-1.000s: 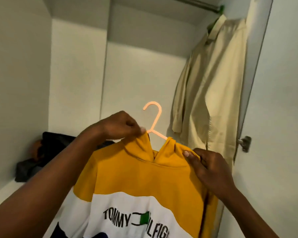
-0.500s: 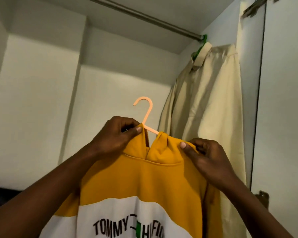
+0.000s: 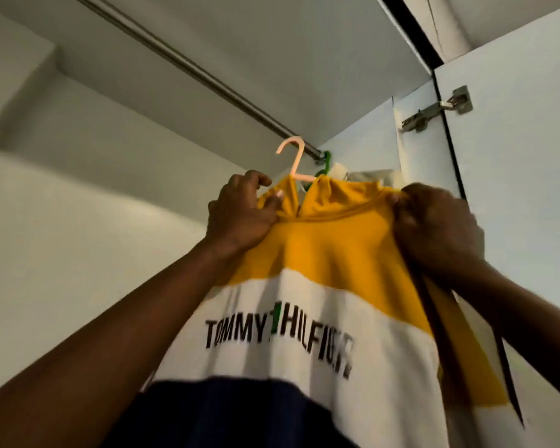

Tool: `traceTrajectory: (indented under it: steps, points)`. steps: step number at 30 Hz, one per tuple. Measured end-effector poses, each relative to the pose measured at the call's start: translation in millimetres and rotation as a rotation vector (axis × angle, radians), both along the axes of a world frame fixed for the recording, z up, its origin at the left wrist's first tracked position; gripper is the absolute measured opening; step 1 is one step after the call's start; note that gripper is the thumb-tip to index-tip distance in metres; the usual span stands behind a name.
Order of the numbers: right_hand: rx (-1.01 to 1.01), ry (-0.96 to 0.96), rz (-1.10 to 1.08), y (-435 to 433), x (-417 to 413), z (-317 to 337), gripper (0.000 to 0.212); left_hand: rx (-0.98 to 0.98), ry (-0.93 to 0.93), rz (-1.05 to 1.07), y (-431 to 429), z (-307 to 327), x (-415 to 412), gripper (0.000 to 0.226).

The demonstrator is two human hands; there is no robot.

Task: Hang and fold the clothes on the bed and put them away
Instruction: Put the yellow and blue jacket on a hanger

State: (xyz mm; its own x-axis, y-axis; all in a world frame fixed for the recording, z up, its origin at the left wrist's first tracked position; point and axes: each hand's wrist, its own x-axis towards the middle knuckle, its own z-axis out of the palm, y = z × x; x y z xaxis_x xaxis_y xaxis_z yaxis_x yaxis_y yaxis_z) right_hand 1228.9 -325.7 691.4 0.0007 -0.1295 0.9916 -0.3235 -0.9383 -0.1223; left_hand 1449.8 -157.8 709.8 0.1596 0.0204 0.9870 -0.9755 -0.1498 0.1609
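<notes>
1. Gripping the yellow, white and navy hoodie (image 3: 320, 253) overhead, the left hand (image 3: 240, 218) pinches its collar by the hanger's neck, and the right hand (image 3: 434, 231) bunches the other shoulder in curled fingers.
2. The pink hanger (image 3: 293, 160) has its hook at the steel rail (image 3: 191, 69), beside a green hanger (image 3: 326, 156). I cannot tell if the hook is on the rail.
3. Black lettering crosses the hoodie's white band.

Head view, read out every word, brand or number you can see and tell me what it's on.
"TOMMY": black letters on the white band of the hoodie, left of a small green mark.
"HILFIG": same band, right of the mark; the last letters are too blurred to read.
No other readable text.
</notes>
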Motion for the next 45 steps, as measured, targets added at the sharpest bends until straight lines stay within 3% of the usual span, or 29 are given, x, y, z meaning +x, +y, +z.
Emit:
traceTrajectory:
  steps: [6, 11, 15, 24, 27, 31, 37, 41, 45]
  points:
    - [0.071, -0.171, -0.192, 0, 21, 92, 0.022, -0.046, -0.107, -0.212, -85, 29, 4, 0.040]
    - [0.131, -0.121, -0.231, 3, 64, 150, 0.027, 0.022, -0.003, -0.361, -123, 42, 20, 0.046]
    - [0.168, -0.109, -0.159, -16, 86, 158, 0.032, 0.119, 0.035, -0.441, -144, 31, 44, 0.054]
    - [0.125, 0.082, -0.121, -27, 61, 126, 0.048, 0.127, -0.030, -0.509, -174, -49, 55, 0.056]
    - [0.108, 0.035, -0.124, -16, 44, 95, 0.063, 0.089, -0.019, -0.525, -166, -67, 48, 0.065]
    - [-0.008, 0.074, -0.196, -11, 8, 29, 0.083, -0.051, -0.139, -0.510, -145, -80, 27, 0.060]
    - [-0.113, 0.248, -0.331, 31, -91, -97, 0.076, -0.066, -0.240, -0.580, -101, -139, -75, 0.048]
    - [0.023, 0.264, -0.340, 71, -174, -185, 0.073, 0.033, -0.197, -0.785, -77, -204, -171, 0.047]
    - [0.268, 0.211, -0.354, 112, -261, -273, 0.069, 0.249, -0.125, -1.012, -58, -280, -266, 0.047]
